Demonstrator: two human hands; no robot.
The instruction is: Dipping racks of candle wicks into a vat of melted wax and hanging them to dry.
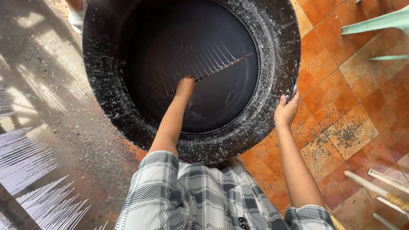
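No pkgs, labels, signs or screens are seen anywhere in the head view. 0 printed surfaces are shown on the floor or elsewhere.

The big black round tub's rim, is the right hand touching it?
Touching. The head view shows the right hand resting flat against the big black round tub's rim.
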